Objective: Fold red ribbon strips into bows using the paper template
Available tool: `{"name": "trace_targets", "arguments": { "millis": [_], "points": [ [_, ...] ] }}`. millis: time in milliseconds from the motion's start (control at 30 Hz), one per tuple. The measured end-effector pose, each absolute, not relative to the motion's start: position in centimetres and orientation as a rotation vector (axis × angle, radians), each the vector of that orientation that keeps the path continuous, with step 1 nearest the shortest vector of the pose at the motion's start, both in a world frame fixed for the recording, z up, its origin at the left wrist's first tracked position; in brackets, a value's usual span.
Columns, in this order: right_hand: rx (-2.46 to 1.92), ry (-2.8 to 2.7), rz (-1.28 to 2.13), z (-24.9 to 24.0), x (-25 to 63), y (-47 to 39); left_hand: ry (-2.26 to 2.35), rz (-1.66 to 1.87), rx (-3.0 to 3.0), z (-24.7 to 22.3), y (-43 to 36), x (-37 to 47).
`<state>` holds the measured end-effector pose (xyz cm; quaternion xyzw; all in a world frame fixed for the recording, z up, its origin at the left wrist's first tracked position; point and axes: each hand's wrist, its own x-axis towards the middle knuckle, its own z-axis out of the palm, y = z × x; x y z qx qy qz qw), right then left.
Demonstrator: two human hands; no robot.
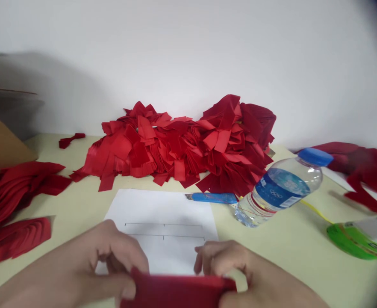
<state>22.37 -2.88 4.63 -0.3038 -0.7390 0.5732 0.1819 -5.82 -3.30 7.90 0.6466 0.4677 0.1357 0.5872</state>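
Observation:
A piece of dark red fabric is stretched between my two hands at the bottom of the head view, its lower part cut off by the frame. My left hand pinches its left corner between thumb and fingers. On the other side, my right hand grips the right end, fingers curled. Beneath and beyond the fabric lies a white sheet of paper with two thin ruled lines marked by short ticks. A blue-handled utility knife rests across the sheet's upper right corner.
A big heap of red fabric pieces sits against the wall. More red stacks lie at left beside a cardboard box. A water bottle and a green-labelled bottle stand right. Red cloth lies behind them.

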Motion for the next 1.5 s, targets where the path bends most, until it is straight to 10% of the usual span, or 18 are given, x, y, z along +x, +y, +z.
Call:
{"name": "trace_targets", "arguments": {
  "millis": [700,1500],
  "points": [
    [-1.414,-1.491,1.524,0.8,26.2,0.2,1.220,0.374,1.221,2.9,1.0,-7.3],
    [-1.764,-1.937,0.678,0.4,25.3,-0.4,1.264,0.359,1.261,1.6,0.9,-7.2]
  ]
}}
